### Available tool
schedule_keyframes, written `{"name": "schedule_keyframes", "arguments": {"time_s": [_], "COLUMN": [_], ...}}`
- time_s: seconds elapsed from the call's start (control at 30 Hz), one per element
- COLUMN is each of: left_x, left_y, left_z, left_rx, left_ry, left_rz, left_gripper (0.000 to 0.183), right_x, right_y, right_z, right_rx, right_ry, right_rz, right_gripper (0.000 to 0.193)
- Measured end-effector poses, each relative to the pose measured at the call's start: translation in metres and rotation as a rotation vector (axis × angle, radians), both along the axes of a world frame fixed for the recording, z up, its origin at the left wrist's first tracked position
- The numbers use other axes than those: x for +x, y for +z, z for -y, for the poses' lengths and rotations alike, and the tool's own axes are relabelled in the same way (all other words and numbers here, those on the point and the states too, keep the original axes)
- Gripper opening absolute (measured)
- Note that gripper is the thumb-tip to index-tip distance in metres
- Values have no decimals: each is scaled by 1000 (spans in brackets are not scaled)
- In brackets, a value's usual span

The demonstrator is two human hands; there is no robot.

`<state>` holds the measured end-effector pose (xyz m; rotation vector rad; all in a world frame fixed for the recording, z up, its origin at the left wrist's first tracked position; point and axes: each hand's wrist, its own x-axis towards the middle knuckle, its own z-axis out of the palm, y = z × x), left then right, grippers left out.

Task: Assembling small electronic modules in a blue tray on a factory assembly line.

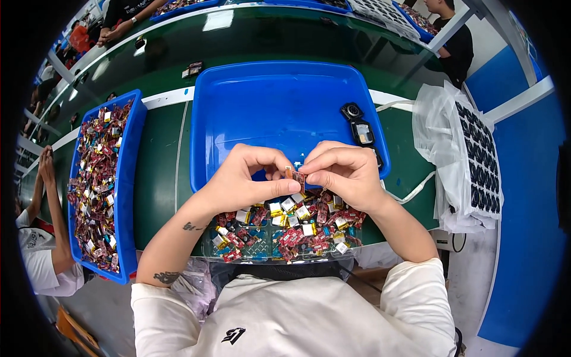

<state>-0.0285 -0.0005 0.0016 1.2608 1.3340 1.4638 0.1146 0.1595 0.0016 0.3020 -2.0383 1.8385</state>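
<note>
Between the fingertips of both hands is a small red circuit board (299, 180), held over the front edge of a blue tray (262, 107). My left hand (253, 172) pinches its left side, thumb and forefinger closed. On the other side my right hand (342, 172) grips it between thumb and fingers. Below the hands, a clear plastic tray (256, 245) carries a heap of red circuit boards (291, 238) with small silver-and-yellow battery cells (302, 212). Black device housings (361, 131) lie along the blue tray's right side.
A long blue bin (138, 128) full of similar boards stands at the left. At the right are stacked trays of black parts (479, 157) in white plastic wrap (428, 119). A green conveyor belt (256, 35) runs behind, with a small part (192, 69) on it. Other people sit nearby.
</note>
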Motion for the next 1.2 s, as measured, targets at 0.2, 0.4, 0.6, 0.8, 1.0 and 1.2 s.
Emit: {"name": "schedule_keyframes", "arguments": {"time_s": [0.2, 0.4, 0.6, 0.8, 1.0, 1.2], "left_x": [0, 4, 5, 7, 8, 7], "left_y": [1, 3, 3, 3, 4, 3], "left_z": [1, 0, 1, 1, 1, 0], "left_rx": [13, 34, 37, 3, -44, -35], "left_ry": [-88, -70, 1, 75, 85, 58], "left_rz": [-44, -138, -210, -241, -224, -138], "left_gripper": [13, 12, 12, 13, 14, 14], "right_x": [0, 2, 0, 2, 0, -2], "right_y": [2, 5, 2, 6, 6, 3], "right_z": [3, -2, 2, 9, 9, 7], "right_rx": [-49, 34, -186, 150, 233, 619], "right_ry": [60, 107, 4, -160, -220, -342], "right_rz": [78, 168, 219, 222, 83, -356], "right_gripper": [5, 7, 9, 10, 3, 12]}}
